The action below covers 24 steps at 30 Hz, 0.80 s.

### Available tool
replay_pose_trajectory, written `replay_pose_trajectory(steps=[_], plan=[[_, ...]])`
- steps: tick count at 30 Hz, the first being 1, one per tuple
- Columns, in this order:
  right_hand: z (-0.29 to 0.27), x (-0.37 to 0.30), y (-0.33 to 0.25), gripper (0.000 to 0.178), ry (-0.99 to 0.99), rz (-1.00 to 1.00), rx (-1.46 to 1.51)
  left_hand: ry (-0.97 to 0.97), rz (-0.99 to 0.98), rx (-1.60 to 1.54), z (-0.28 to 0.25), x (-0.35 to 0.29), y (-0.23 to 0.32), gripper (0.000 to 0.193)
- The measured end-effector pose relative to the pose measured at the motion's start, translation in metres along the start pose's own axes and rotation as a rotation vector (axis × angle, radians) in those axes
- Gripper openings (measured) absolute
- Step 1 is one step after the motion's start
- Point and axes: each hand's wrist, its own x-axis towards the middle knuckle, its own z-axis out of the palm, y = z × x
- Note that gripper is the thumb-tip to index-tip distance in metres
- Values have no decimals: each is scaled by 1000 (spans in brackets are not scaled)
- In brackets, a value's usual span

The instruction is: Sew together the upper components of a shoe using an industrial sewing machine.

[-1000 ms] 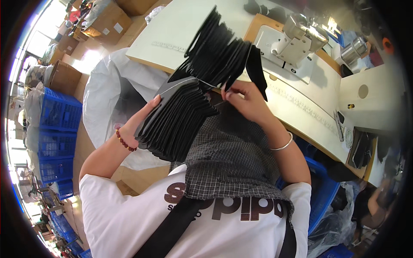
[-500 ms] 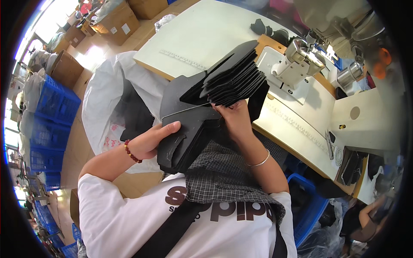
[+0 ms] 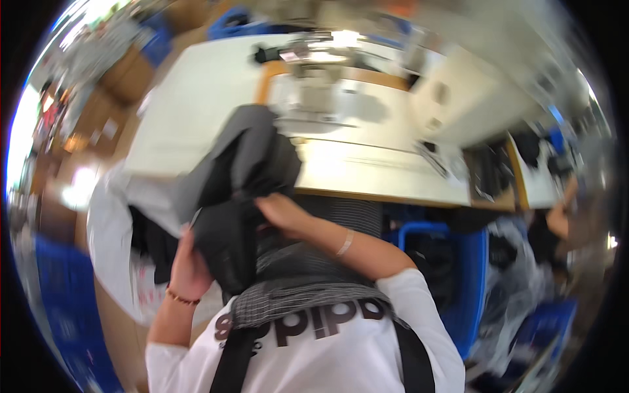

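Note:
Blurred by motion, a thick bundle of black sheet-like pieces (image 3: 226, 236) is held in front of my body, over the near left edge of the white sewing table (image 3: 190, 85). My left hand (image 3: 191, 267) grips its lower left side, thumb on top. My right hand (image 3: 283, 213) is closed on its right side near the middle, with the fingertips partly hidden. The upper part of the bundle leans over the table, short of the sewing machine (image 3: 318, 85). A dark checked apron (image 3: 282, 306) lies beneath it across my lap.
Left of the bundle, a white sack (image 3: 108, 229) has black pieces in it. A blue crate (image 3: 477, 281) with dark contents stands under the table at right. Metal scissors (image 3: 432, 159) lie on the tabletop. Blue crates (image 3: 69, 308) line the left; another person's arm (image 3: 560, 213) shows far right.
My view has swung to the right, so the table and machine sit further left. The bundle's fanned edges have folded together and moved lower and nearer me. Both hands still hold it.

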Motion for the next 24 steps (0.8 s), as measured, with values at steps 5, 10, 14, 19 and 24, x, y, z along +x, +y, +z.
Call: replay_pose_trajectory(steps=[5,10,14,19,24], plan=[[9,11,18,34,-10,-241,-64,45,61,120,-29,22,18,54],[20,22,44,36,-25,-717,-491,202,191,299,-43,18,24,37],[19,-72,12,32,29,-877,-94,103,480,625,-71,10,62,41],[-13,-107,12,31,96,-1216,-42,-200,414,736,10,44,107,54],[-76,-172,48,40,-53,-815,308,-506,256,794,127,106,49,67]])
